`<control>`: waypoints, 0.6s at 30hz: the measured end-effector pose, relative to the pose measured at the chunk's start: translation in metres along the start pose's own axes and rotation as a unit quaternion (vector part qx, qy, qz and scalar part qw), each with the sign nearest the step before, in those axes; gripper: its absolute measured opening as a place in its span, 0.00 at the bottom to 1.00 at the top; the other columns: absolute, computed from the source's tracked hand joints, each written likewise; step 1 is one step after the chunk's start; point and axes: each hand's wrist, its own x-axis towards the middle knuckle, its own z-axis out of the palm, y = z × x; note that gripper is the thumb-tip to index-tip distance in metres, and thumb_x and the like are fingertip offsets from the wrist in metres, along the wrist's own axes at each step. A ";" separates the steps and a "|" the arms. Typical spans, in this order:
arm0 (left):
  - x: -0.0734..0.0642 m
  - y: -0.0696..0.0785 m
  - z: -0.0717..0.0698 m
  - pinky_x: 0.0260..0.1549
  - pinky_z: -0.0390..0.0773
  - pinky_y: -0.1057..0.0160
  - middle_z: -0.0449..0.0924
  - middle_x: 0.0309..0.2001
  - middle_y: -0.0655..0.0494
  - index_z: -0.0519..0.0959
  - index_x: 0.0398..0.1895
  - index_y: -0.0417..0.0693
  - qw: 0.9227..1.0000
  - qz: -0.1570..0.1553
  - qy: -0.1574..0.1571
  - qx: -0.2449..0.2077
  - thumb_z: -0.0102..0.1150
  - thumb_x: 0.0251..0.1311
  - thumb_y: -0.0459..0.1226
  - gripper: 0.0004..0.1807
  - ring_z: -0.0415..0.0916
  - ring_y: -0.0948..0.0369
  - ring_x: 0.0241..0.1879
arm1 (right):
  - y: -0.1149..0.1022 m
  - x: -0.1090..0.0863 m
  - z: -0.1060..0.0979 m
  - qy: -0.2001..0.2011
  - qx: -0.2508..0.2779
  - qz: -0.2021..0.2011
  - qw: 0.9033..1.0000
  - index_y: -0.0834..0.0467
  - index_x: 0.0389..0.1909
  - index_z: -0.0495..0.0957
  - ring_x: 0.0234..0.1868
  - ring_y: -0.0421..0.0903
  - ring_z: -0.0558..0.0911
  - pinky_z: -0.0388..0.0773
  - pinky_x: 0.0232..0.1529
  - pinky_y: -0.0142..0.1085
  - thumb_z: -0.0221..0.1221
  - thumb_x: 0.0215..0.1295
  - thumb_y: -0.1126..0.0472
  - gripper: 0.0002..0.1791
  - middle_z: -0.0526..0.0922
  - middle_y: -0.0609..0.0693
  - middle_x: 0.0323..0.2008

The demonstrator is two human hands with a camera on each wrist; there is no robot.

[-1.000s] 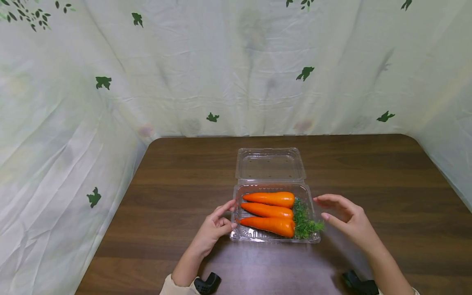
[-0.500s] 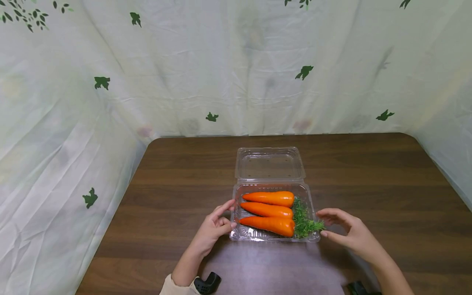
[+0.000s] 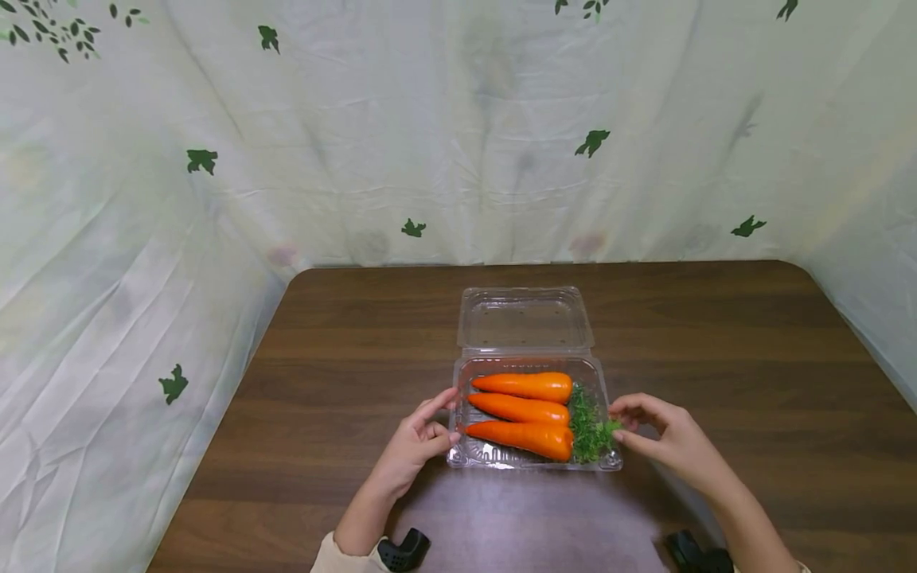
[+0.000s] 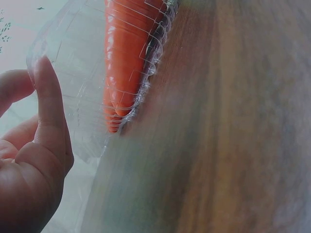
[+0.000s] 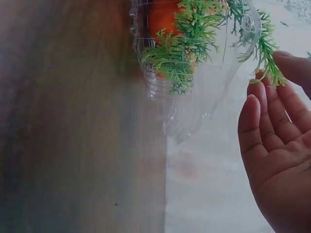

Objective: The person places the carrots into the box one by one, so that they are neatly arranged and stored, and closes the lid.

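Three orange carrots (image 3: 521, 408) lie side by side in a clear plastic clamshell container (image 3: 501, 465), their pointed tips to the left. Feathery carrot greens (image 3: 589, 434) fill its right end, with a sprig reaching over the rim. My left hand (image 3: 408, 452) holds the container's left side, index fingertip and thumb at the rim. On the right, my right hand (image 3: 679, 446) pinches the tip of the overhanging greens (image 5: 266, 46) between thumb and fingers. In the left wrist view, the carrots (image 4: 127, 53) show through the container wall.
The container's lid (image 3: 525, 318) lies folded back toward the table's far edge. Brown wood-grain tabletop (image 3: 358, 326) surrounds it. Pale cloth (image 3: 473, 159) with green leaf shapes hangs behind and at the sides. Black devices (image 3: 404, 551) sit at the wrists.
My right hand has moved in to the container's right rim, and the overhanging sprig is now pushed inward and to the left. My left hand and the container have stayed put.
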 end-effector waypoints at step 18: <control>0.000 0.001 0.000 0.28 0.70 0.74 0.58 0.54 0.41 0.61 0.64 0.43 1.000 -0.011 0.002 0.010 0.56 0.53 0.23 0.33 0.70 0.64 0.25 | -0.012 0.024 0.014 -0.017 -0.082 -0.011 0.996 0.64 0.41 0.76 0.27 0.41 0.73 0.73 0.30 0.35 0.64 0.45 0.76 0.19 0.79 0.55 0.37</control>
